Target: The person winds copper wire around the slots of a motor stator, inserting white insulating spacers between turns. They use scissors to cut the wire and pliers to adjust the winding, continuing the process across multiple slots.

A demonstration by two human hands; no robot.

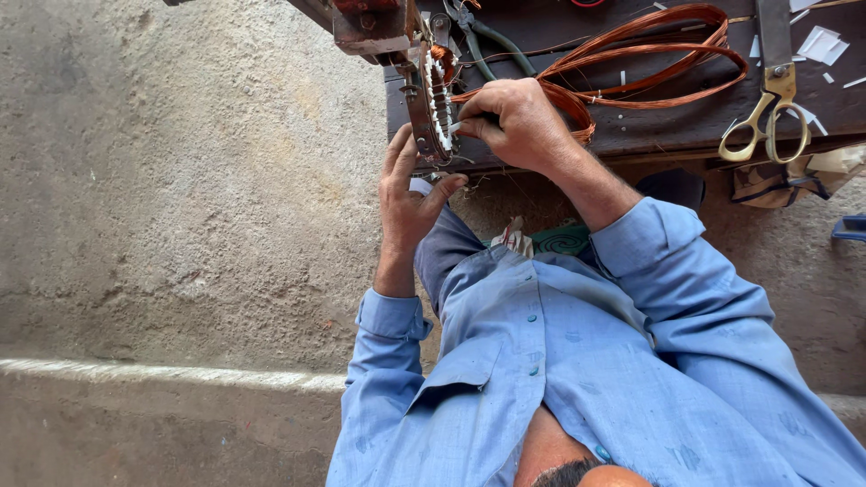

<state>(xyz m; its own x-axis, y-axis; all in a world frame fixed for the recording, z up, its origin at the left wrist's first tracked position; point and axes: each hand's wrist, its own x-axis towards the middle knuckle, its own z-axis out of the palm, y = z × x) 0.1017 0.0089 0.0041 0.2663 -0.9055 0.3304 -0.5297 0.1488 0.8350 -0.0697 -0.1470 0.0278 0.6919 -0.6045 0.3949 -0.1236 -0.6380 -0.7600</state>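
stator [433, 104]: we see it edge-on, long axis up-down
right hand [514, 122]: pinched at its slots
left hand [408, 194]: open, just below it

Right hand [510, 122] fingers at stator [435, 104], left hand [406, 194] beneath, copper wire coil [649, 54], scissors [771, 99] nearby.

I count two hands at work: my left hand [408, 203] and my right hand [511, 122]. One round motor stator [433, 104] stands at the bench edge. One bundle of copper wire loops [649, 54] lies on the one dark bench [686, 126], with one pair of brass-handled scissors [769, 99] and one pair of pliers [483, 36] (partly hidden). White paper scraps [819, 43]: several, too scattered to number.
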